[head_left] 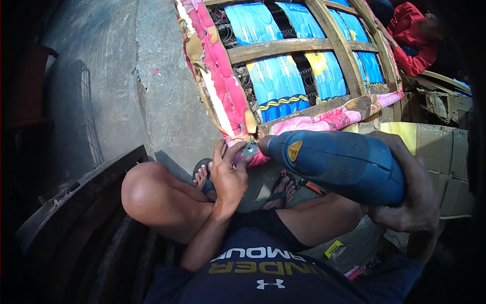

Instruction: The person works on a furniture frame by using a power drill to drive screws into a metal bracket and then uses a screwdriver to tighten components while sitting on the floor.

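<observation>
My right hand (417,187) is closed around a blue power drill (334,159), which lies roughly level with its nose pointing left. At the near corner of an upholstered wooden frame, my left hand (229,175) pinches a small dark fitting (249,149) with holes in it. The drill's nose is right beside this fitting; whether a bit touches it is hidden. Pink cloth (223,76) with pale torn padding covers the frame's left side. Wooden slats (283,49) cross the frame over blue sheet strips (278,81) and dark coil springs.
Flattened cardboard (445,152) lies at the right. A tool with an orange and black handle (313,188) is on the ground between my feet and right leg, and a small yellow box (334,249) lies nearer. Another person's red sleeve (412,35) shows at the far right. Dark wooden slats (101,243) stand at my left.
</observation>
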`<action>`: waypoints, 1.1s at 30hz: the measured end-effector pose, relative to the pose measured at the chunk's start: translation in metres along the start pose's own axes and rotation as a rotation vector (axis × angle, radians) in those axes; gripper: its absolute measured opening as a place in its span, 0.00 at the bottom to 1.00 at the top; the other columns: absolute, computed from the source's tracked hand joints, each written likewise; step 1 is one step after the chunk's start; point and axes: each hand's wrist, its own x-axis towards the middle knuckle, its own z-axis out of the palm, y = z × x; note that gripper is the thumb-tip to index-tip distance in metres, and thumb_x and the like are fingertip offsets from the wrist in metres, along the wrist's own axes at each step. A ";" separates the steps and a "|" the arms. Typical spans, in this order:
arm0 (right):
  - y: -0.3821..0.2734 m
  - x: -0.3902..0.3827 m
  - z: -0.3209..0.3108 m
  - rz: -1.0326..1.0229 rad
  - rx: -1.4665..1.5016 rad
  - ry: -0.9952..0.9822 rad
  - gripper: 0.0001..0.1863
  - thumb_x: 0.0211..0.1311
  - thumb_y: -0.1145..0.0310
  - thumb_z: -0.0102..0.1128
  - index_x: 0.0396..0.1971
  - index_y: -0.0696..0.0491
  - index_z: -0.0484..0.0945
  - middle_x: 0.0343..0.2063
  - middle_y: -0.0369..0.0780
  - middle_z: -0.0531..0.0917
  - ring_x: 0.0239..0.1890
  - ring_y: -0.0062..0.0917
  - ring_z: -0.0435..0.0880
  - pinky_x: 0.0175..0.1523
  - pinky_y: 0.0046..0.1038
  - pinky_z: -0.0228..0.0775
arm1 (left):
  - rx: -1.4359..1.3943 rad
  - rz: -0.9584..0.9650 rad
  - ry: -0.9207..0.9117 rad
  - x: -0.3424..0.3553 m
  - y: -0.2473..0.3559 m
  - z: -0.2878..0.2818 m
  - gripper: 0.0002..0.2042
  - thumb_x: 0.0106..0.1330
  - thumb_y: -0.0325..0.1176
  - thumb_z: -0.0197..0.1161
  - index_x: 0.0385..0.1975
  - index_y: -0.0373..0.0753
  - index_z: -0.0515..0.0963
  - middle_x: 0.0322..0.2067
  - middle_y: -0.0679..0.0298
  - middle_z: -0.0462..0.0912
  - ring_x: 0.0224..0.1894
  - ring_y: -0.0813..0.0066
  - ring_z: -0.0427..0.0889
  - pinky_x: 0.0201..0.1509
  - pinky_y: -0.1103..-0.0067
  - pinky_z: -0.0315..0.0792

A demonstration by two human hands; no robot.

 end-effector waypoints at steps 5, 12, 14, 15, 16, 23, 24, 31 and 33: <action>0.006 -0.003 0.000 -0.090 0.023 -0.003 0.46 0.35 0.68 0.73 0.64 0.59 0.72 0.50 0.48 0.85 0.52 0.38 0.88 0.59 0.37 0.79 | -0.007 0.012 -0.014 -0.003 -0.002 0.003 0.19 0.60 0.25 0.76 0.52 0.44 0.86 0.65 0.45 0.73 0.58 0.54 0.84 0.48 0.71 0.87; 0.021 -0.012 0.005 -0.155 -0.016 0.036 0.45 0.37 0.69 0.74 0.64 0.61 0.72 0.50 0.50 0.85 0.52 0.39 0.89 0.59 0.37 0.79 | -0.088 -0.028 -0.025 0.000 0.007 0.001 0.19 0.60 0.26 0.75 0.53 0.42 0.85 0.62 0.39 0.75 0.59 0.43 0.81 0.61 0.63 0.76; 0.031 -0.020 0.009 -0.165 0.034 0.051 0.46 0.38 0.68 0.76 0.65 0.62 0.70 0.50 0.51 0.85 0.53 0.39 0.89 0.60 0.37 0.78 | -0.036 0.004 -0.029 -0.001 0.003 0.004 0.21 0.61 0.27 0.75 0.55 0.43 0.83 0.63 0.38 0.73 0.60 0.42 0.80 0.61 0.62 0.76; 0.038 -0.023 0.013 -0.174 0.057 0.056 0.47 0.39 0.68 0.77 0.65 0.63 0.70 0.50 0.51 0.85 0.53 0.39 0.89 0.60 0.37 0.78 | 0.020 0.029 -0.032 -0.002 0.001 0.004 0.23 0.62 0.27 0.74 0.58 0.44 0.82 0.65 0.38 0.71 0.61 0.41 0.79 0.61 0.62 0.76; 0.049 -0.027 0.016 -0.186 0.078 0.080 0.49 0.39 0.66 0.78 0.66 0.65 0.68 0.50 0.52 0.85 0.54 0.40 0.89 0.61 0.37 0.77 | 0.034 0.035 -0.027 -0.005 0.001 0.003 0.23 0.62 0.27 0.74 0.58 0.44 0.82 0.65 0.38 0.71 0.61 0.41 0.79 0.61 0.62 0.76; 0.151 -0.127 0.059 -0.068 0.222 0.345 0.57 0.43 0.61 0.84 0.71 0.69 0.61 0.52 0.55 0.83 0.53 0.46 0.87 0.62 0.40 0.76 | 0.415 0.252 0.002 -0.009 0.023 0.014 0.27 0.65 0.32 0.73 0.64 0.41 0.74 0.63 0.44 0.69 0.60 0.43 0.77 0.60 0.61 0.75; 0.173 -0.137 0.076 -0.079 0.262 0.333 0.57 0.43 0.61 0.84 0.71 0.69 0.61 0.52 0.55 0.83 0.53 0.46 0.87 0.62 0.40 0.76 | 0.564 0.301 0.019 -0.011 0.021 0.007 0.27 0.64 0.33 0.74 0.64 0.41 0.75 0.62 0.47 0.70 0.58 0.47 0.78 0.59 0.60 0.76; 0.284 -0.198 0.182 0.289 0.642 0.625 0.60 0.42 0.58 0.85 0.73 0.67 0.59 0.55 0.53 0.79 0.55 0.45 0.83 0.62 0.42 0.75 | 0.829 0.654 -0.029 0.002 0.013 0.004 0.24 0.63 0.26 0.67 0.60 0.31 0.74 0.52 0.49 0.77 0.52 0.47 0.78 0.56 0.62 0.76; 0.292 -0.187 0.189 0.218 0.619 0.613 0.57 0.43 0.61 0.85 0.72 0.66 0.61 0.54 0.55 0.82 0.56 0.43 0.85 0.62 0.39 0.76 | 0.926 0.746 -0.118 0.014 0.013 -0.006 0.22 0.61 0.25 0.63 0.58 0.31 0.75 0.50 0.49 0.79 0.48 0.48 0.82 0.50 0.64 0.80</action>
